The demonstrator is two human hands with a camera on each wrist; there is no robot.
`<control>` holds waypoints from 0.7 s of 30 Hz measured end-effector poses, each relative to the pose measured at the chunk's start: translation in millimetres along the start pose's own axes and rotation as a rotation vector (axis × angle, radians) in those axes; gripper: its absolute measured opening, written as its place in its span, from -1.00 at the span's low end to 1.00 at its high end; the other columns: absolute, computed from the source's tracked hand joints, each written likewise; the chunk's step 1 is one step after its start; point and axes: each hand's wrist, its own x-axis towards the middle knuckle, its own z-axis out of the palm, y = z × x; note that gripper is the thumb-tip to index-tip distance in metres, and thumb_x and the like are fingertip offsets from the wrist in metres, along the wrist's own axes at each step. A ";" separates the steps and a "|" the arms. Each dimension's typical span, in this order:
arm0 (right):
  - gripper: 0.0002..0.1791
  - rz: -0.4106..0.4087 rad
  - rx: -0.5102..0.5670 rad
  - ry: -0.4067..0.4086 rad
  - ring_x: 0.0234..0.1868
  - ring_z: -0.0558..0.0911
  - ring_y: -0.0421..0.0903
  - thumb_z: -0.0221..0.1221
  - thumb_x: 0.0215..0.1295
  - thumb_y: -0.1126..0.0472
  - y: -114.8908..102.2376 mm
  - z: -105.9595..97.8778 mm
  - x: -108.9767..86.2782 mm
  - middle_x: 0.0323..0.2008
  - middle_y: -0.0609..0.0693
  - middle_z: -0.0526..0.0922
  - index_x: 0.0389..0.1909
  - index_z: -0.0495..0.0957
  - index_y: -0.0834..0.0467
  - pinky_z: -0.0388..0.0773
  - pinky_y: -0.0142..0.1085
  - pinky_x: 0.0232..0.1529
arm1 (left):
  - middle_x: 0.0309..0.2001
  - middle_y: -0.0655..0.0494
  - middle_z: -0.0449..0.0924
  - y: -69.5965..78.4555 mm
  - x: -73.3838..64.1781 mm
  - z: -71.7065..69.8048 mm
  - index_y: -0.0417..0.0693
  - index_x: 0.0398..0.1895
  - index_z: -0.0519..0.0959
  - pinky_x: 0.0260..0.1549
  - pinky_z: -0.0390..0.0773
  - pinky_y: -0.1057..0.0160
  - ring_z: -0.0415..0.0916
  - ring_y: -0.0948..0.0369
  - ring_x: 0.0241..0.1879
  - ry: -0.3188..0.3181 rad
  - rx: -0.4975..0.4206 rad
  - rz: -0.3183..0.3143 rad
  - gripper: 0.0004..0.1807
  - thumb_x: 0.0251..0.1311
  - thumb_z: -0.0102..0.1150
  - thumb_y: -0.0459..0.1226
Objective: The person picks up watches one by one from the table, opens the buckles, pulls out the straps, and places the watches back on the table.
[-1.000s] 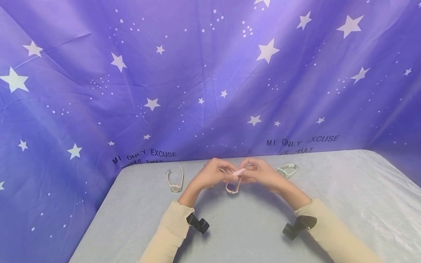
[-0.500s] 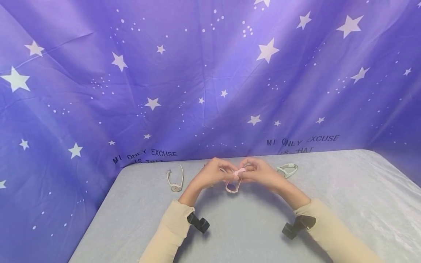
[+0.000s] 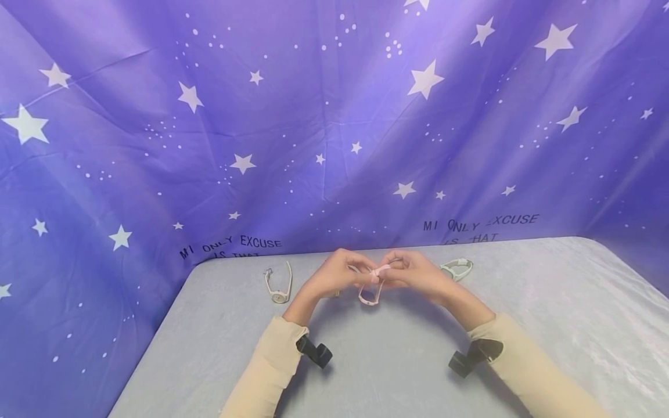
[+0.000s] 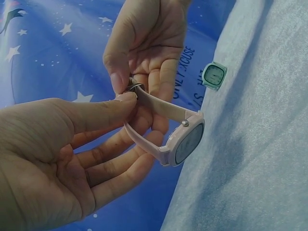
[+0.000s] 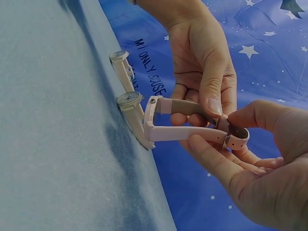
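Observation:
Between my two hands is a pink wristwatch [image 4: 189, 143] with a squarish case, held up with its strap bent into a loop. My left hand [image 3: 334, 276] pinches the strap near the buckle with thumb and fingers. Opposite it, my right hand [image 3: 415, 276] pinches the strap's end between thumb and forefinger. In the right wrist view, the strap [image 5: 187, 134] shows small holes and passes through the metal buckle [image 5: 227, 139]. The watch case hangs below the fingers in the head view, its dial turned away from me.
A pale green watch [image 3: 457, 269] lies at the back right of the grey cloth-covered table [image 3: 397, 360]. A cream watch [image 3: 279, 298] lies at left with its strap spread. Another pale watch [image 5: 130, 98] is mostly hidden by my left hand in the head view. A purple starry curtain [image 3: 292, 116] hangs behind.
The strap's end has shifted slightly between the fingertips of my right hand. Both hands stay in nearly the same place, still gripping the pink wristwatch.

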 end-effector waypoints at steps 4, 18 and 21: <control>-0.66 0.007 0.001 0.000 0.02 0.74 0.22 0.25 0.36 0.26 -2.3 0.5 -1.0 -0.13 0.27 0.77 0.02 0.45 0.38 0.67 -0.08 0.18 | -0.34 -0.10 0.76 -0.2 -0.5 -1.1 -0.13 -0.11 0.77 -0.32 0.71 0.27 0.68 0.13 -0.32 0.001 -0.012 0.000 -0.75 0.11 0.46 -0.33; -0.62 0.010 0.023 0.001 0.03 0.74 0.22 0.22 0.36 0.26 -5.5 0.2 -2.3 -0.10 0.21 0.77 0.06 0.42 0.41 0.63 -0.02 0.23 | -0.35 -0.12 0.76 -1.1 0.4 -3.3 -0.15 -0.08 0.76 -0.24 0.76 0.11 0.71 -0.21 -0.24 0.000 0.000 0.020 -0.75 0.15 0.43 -0.32; -0.62 0.010 0.034 0.003 0.05 0.73 0.24 0.21 0.36 0.27 -5.0 0.1 -2.0 -0.09 0.22 0.77 0.07 0.41 0.41 0.62 0.00 0.23 | -0.34 -0.12 0.76 0.1 -0.4 -3.8 -0.16 -0.08 0.75 -0.25 0.76 0.15 0.71 -0.16 -0.27 0.000 0.004 0.026 -0.75 0.16 0.42 -0.33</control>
